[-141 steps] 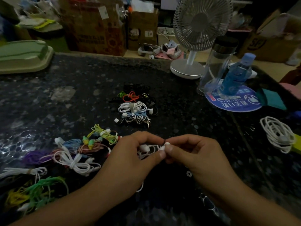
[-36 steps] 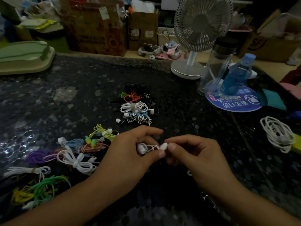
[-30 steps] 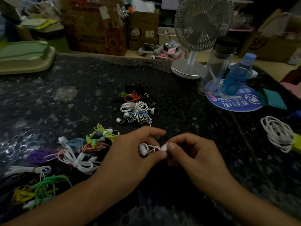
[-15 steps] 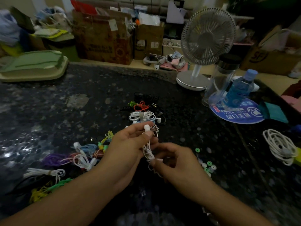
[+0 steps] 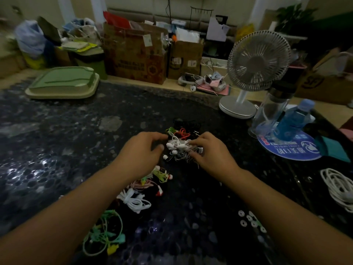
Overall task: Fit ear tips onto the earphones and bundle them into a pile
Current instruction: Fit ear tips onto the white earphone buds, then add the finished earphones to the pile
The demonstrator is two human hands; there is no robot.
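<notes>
A pile of bundled earphones (image 5: 181,133) in black, orange, green and zebra stripe lies mid-table. On its near side sits a white earphone bundle (image 5: 176,146). My right hand (image 5: 211,153) pinches that bundle from the right between fingers and thumb. Just left of the pile is my left hand (image 5: 142,150), its fingers loosely curved and its thumb apart, with nothing seen in it. Several loose white ear tips (image 5: 250,220) lie near my right forearm.
More coloured earphone bundles lie near left: yellow-green (image 5: 161,175), white (image 5: 134,201), green (image 5: 104,233). A white cable coil (image 5: 339,188) is at right. A fan (image 5: 256,60), clear bottle (image 5: 271,111), blue bottle (image 5: 292,119) and blue mat (image 5: 290,149) stand far right; a green tray (image 5: 63,83) far left.
Both hands have moved away from me, from near the table's front to the far pile, carrying the white earphones onto it. The left hand has let go; the view tilted up.
</notes>
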